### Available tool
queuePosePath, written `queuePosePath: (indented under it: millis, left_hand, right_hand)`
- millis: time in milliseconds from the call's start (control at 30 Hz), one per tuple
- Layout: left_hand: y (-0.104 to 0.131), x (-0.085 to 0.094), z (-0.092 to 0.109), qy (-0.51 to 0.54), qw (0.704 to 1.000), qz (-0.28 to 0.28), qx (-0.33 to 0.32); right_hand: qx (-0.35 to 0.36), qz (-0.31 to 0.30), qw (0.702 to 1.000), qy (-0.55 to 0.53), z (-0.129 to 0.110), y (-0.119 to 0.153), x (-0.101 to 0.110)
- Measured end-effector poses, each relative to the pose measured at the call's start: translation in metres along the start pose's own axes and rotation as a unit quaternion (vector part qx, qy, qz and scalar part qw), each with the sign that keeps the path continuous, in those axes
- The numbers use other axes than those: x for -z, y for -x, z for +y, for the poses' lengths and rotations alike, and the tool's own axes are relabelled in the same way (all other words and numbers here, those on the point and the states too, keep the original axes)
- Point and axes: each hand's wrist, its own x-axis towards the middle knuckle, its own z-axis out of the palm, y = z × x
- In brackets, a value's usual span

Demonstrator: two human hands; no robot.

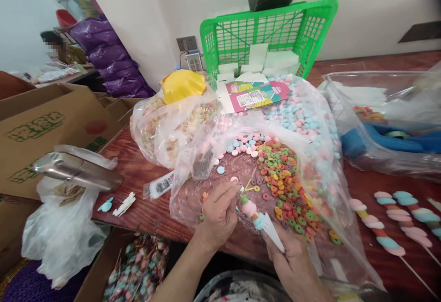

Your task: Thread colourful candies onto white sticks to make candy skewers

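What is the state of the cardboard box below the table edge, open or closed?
Open: the box is uncovered on top, and many colourful candies on sticks show inside.

Bright, diffuse light; glare on steel flask (79,172); edges stretched, upper-right corner dark.

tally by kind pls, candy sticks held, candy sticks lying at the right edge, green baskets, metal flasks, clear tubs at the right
Held candy stick: 1
Lying candy sticks: 3 in view
Green basket: 1
Metal flask: 1
Clear tub: 1
Total: 7
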Motion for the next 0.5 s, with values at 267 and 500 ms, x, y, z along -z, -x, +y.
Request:
queuePosePath:
  millis: [267,500]
  left_hand:
    - [0.001,0.000,0.007,0.051,0.999,0.006,-0.002]
    - [-0.002,-0.005,0.010,0.359,0.854,0.057,0.373]
  right_hand:
    - [-0.020,-0.020,0.999,-0.029,-0.011,0.003,-0.014]
    - [0.005,0.023,1.000,0.010,-0.003,-0.003,-0.006]
